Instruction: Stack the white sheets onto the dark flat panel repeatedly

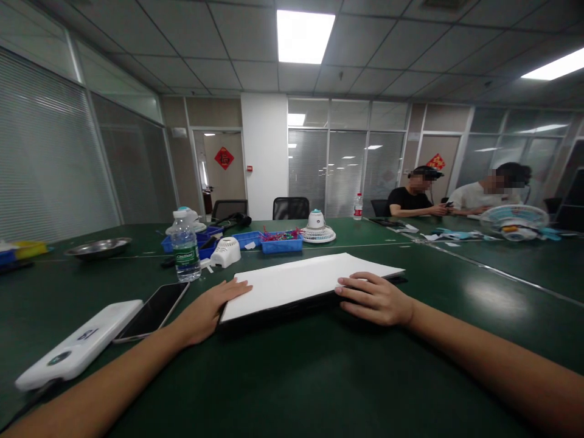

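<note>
White paper (292, 278) lies over a flat black backing (278, 309), whose dark edge shows along the front. At its left end, my left hand (216, 304) closes round the edge with fingers on top; the thumb is hidden. Across the front edge on the right, my right hand (376, 298) rests with its fingers slightly bent and apart, some on the paper and some against the edge. Left of my left hand are a dark-screened phone (155, 310) and a white device (82, 344) with a cable. Behind them stands a water bottle (186, 249).
Beyond the paper are a blue tray (281, 246) of colourful wires, white fan parts (318, 228) and a white housing (225, 252). A metal dish (98, 247) sits far left. Two people (415, 194) sit at the far right, near a fan guard (513, 218).
</note>
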Action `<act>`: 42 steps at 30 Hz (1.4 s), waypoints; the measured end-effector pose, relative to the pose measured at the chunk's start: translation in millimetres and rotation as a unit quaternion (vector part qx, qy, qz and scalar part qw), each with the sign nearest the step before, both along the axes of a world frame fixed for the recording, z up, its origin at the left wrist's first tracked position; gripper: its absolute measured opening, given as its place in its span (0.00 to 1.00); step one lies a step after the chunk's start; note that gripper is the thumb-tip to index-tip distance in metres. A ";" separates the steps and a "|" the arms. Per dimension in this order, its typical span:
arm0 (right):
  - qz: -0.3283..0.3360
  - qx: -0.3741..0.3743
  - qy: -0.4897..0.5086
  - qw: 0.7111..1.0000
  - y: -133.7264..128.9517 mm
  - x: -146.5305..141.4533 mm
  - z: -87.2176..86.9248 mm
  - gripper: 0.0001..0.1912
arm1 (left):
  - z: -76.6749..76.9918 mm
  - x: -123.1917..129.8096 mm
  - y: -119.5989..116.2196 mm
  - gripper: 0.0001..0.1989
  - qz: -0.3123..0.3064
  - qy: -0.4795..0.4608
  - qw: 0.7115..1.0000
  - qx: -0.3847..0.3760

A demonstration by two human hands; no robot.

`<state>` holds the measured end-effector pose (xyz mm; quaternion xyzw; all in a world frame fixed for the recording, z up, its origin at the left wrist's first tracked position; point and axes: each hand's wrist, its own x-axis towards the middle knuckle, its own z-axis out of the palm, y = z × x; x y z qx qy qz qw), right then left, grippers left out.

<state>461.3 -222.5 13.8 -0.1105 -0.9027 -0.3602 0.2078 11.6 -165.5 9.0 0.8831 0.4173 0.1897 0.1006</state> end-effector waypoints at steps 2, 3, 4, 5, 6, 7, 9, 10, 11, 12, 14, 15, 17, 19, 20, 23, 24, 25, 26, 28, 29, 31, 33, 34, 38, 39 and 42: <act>-0.010 -0.014 0.009 1.000 1.1 1.0 -1.9 0.19 | -1.3 -0.3 1.5 0.30 -0.018 0.002 1.000 0.009; -0.021 -0.021 0.017 0.999 1.7 0.8 -3.1 0.20 | -2.1 -0.4 2.2 0.30 -0.020 0.003 1.000 0.012; -0.033 -0.026 0.022 0.999 2.3 0.0 -4.4 0.19 | -2.8 -0.2 2.6 0.29 -0.017 0.004 1.000 0.016; -0.045 -0.029 0.020 0.998 2.9 -1.2 -5.7 0.18 | -3.3 0.1 2.5 0.28 -0.010 0.004 1.000 0.020; -0.055 -0.031 0.010 0.998 3.3 -2.6 -6.8 0.17 | -3.5 0.6 2.1 0.27 -0.004 0.004 1.000 0.026; -0.062 -0.032 -0.003 0.998 3.6 -4.1 -7.8 0.17 | -3.4 1.3 1.3 0.27 0.000 0.002 1.000 0.030; -0.071 -0.030 -0.015 0.997 4.0 -6.5 -9.1 0.19 | -2.6 3.0 -1.1 0.27 -0.002 -0.012 0.999 0.035; -0.078 -0.027 -0.009 0.997 4.1 -7.1 -9.3 0.19 | -2.0 4.0 -2.3 0.28 -0.003 -0.022 0.999 0.032; -0.090 -0.024 0.006 0.996 4.2 -7.2 -9.3 0.20 | -1.4 4.9 -3.5 0.29 -0.002 -0.033 0.999 0.027; -0.103 -0.022 0.027 0.994 4.2 -6.9 -9.0 0.20 | -0.8 5.8 -4.6 0.29 0.000 -0.044 0.999 0.021; -0.128 -0.020 0.078 0.988 4.2 -5.2 -7.9 0.18 | 0.3 7.2 -6.3 0.29 0.004 -0.059 0.998 0.019; -0.135 -0.024 0.101 0.985 4.1 -4.2 -7.2 0.17 | 0.8 7.6 -7.0 0.29 0.002 -0.062 0.998 0.023; -0.139 -0.035 0.132 0.981 4.1 -2.1 -5.5 0.13 | 2.0 8.2 -8.0 0.28 -0.011 -0.058 0.998 0.035; -0.140 -0.045 0.141 0.979 4.3 -0.3 -2.8 0.10 | 3.1 8.6 -8.4 0.29 -0.016 -0.048 0.998 0.042; -0.143 -0.047 0.144 0.978 4.4 0.7 -0.8 0.10 | 3.4 8.7 -8.1 0.30 -0.010 -0.045 0.998 0.043; -0.157 -0.034 0.155 0.975 3.7 5.7 7.9 0.11 | 2.1 7.2 -4.1 0.35 0.036 -0.050 0.997 0.048; -0.161 -0.024 0.158 0.974 2.7 8.6 11.6 0.11 | 0.7 6.0 -1.7 0.37 0.053 -0.051 0.996 0.048; -0.166 -0.014 0.161 0.973 1.4 12.1 15.5 0.11 | -1.2 4.4 1.1 0.39 0.068 -0.050 0.995 0.043; -0.173 -0.004 0.165 0.971 -0.2 16.2 19.6 0.11 | -3.3 2.6 3.9 0.41 0.082 -0.045 0.995 0.035; -0.193 0.007 0.166 0.967 -4.2 26.1 28.3 0.11 | -7.6 -1.0 9.2 0.43 0.106 -0.028 0.994 0.011; -0.207 0.011 0.163 0.965 -6.1 31.4 33.2 0.11 | -9.4 -2.5 11.2 0.43 0.114 -0.021 0.993 0.001; -0.240 0.020 0.151 0.959 -9.6 41.3 43.9 0.11 | -11.8 -4.6 13.5 0.42 0.116 -0.014 0.993 -0.013; -0.277 0.034 0.136 0.951 -12.4 49.0 55.8 0.11 | -12.4 -5.7 13.9 0.41 0.109 -0.012 0.994 -0.019; -0.299 0.040 0.130 0.944 -13.7 51.8 61.8 0.11 | -12.2 -6.0 13.7 0.41 0.106 -0.011 0.994 -0.022; -0.408 0.046 0.123 0.904 -18.9 59.6 82.5 0.12 | -10.9 -6.9 13.7 0.41 0.105 -0.012 0.994 -0.018; -0.436 0.044 0.123 0.890 -20.5 61.6 86.7 0.13 | -11.1 -7.3 14.2 0.40 0.104 -0.012 0.994 -0.015; -0.516 0.029 0.130 0.846 -26.1 69.7 98.5 0.15 | -13.8 -8.9 17.1 0.39 0.101 -0.010 0.995 -0.005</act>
